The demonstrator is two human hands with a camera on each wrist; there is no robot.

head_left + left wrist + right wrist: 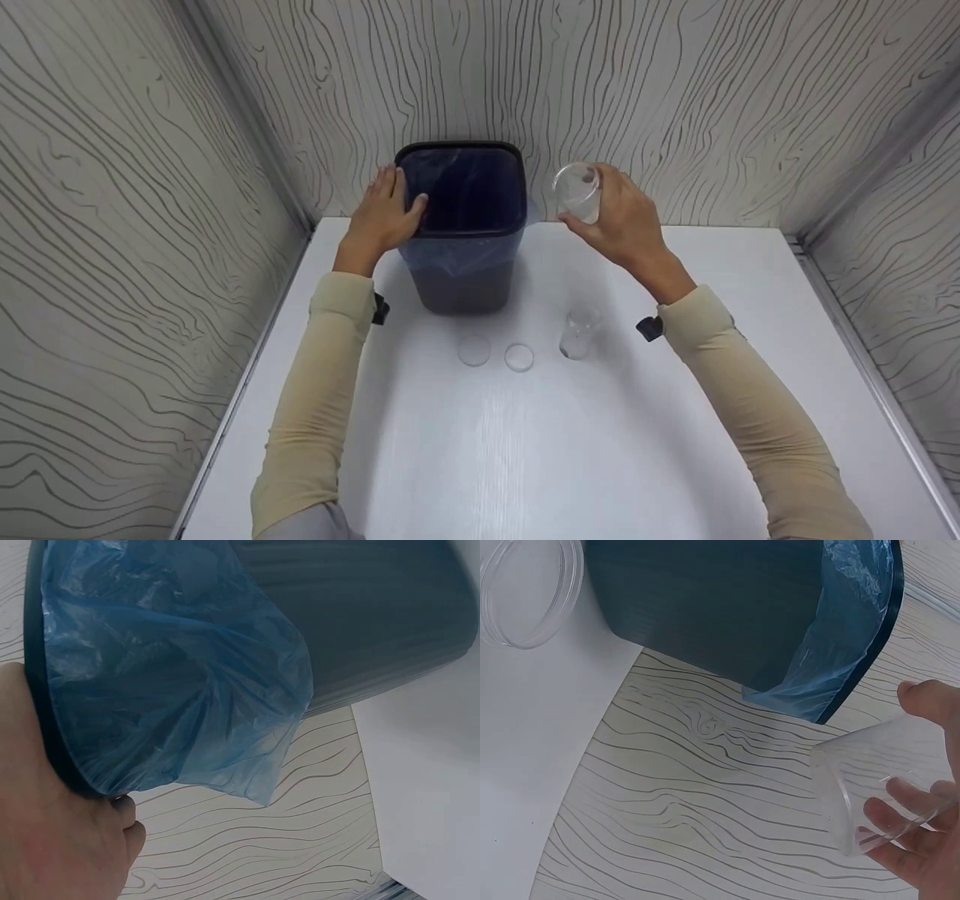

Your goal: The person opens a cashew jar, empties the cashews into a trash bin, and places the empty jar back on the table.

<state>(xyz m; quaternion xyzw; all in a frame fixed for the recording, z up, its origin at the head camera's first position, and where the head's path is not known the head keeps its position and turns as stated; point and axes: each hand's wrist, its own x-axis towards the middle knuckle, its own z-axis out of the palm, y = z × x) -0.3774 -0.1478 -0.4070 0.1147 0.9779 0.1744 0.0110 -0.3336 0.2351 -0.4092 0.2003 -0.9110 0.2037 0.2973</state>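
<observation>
looks like a staged recording booth, not a home: plain white table (480,450) boxed in on three sides by pale wood-grain patterned wall panels (135,225) with metal corner trims.

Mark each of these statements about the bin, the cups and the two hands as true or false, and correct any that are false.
1. The right hand holds a clear plastic cup up off the table. True.
2. The left hand lies flat on the white table. False: it grips the rim of the dark bin.
3. The bin has a blue plastic liner. True.
4. Two round clear lids lie on the table in front of the bin. True.
5. The second clear cup is inside the bin. False: it stands on the table, to the right of the lids.
</observation>
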